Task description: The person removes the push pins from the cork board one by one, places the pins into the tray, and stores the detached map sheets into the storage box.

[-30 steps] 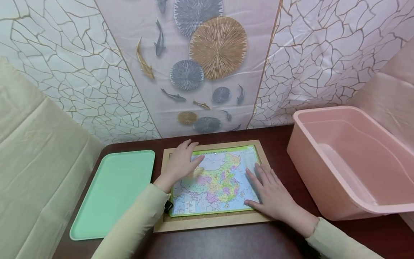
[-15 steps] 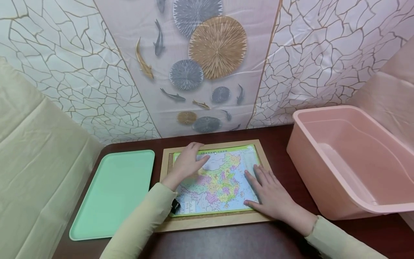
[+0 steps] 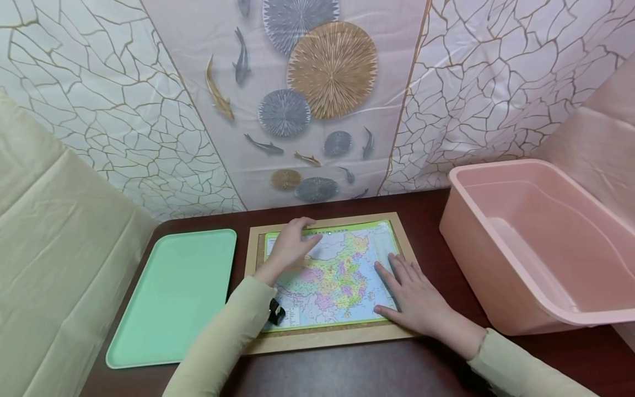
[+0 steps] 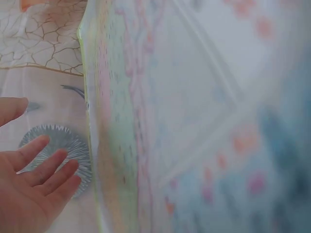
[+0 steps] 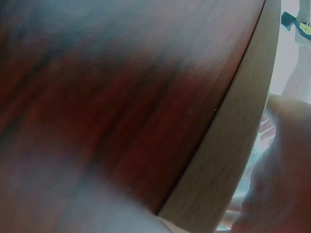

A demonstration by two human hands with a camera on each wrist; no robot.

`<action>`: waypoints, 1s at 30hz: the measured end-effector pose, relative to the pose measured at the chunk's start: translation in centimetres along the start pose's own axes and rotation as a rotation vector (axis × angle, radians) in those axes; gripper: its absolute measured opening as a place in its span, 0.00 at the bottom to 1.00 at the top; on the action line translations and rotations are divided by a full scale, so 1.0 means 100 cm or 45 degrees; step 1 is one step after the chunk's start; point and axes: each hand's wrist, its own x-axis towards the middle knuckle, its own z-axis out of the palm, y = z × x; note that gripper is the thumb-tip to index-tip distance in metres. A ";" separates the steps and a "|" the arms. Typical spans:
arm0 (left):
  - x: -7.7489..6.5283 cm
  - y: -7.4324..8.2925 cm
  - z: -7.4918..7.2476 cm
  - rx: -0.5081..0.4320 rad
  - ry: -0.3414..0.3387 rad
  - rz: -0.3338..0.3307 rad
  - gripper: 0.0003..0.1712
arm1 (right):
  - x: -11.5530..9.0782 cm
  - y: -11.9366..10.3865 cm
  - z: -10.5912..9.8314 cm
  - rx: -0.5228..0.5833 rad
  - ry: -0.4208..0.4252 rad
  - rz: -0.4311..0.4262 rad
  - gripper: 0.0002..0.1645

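Note:
A printed map of China (image 3: 339, 275) with a green border lies on a cork board inside a pale wooden frame (image 3: 327, 341). My left hand (image 3: 291, 242) is over the map's upper left part, fingers relaxed and thumb apart. In the left wrist view the left hand (image 4: 41, 182) has its palm side showing and grips nothing; the map (image 4: 146, 121) fills most of that view, blurred. My right hand (image 3: 419, 300) rests with fingers spread across the map's right edge and the frame. The right wrist view shows the wooden frame (image 5: 223, 126) beside the right hand (image 5: 286, 170).
To the left lies a flat mint-green tray (image 3: 183, 292) on the dark red-brown table (image 3: 337, 369). A deep pink plastic bin (image 3: 488, 259) stands at the right. A patterned cloth (image 3: 218, 165) hangs behind the table.
My left hand has slid rightward from the frame's left side, further over the map. The right hand has stayed nearly still at the map's right edge.

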 end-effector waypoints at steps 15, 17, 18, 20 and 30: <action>0.012 -0.008 0.011 -0.317 0.022 -0.100 0.23 | 0.000 0.003 0.004 0.013 -0.044 0.015 0.54; 0.013 -0.007 0.013 -0.317 0.020 -0.115 0.23 | 0.001 0.003 0.004 0.012 -0.047 0.018 0.54; 0.013 -0.007 0.013 -0.317 0.020 -0.120 0.23 | 0.001 0.003 0.004 0.012 -0.048 0.020 0.54; 0.015 -0.006 0.015 -0.319 0.024 -0.130 0.22 | 0.001 0.003 0.004 0.009 -0.055 0.024 0.54; 0.022 -0.007 0.023 -0.360 0.040 -0.174 0.17 | 0.000 0.003 0.004 0.023 -0.029 0.004 0.54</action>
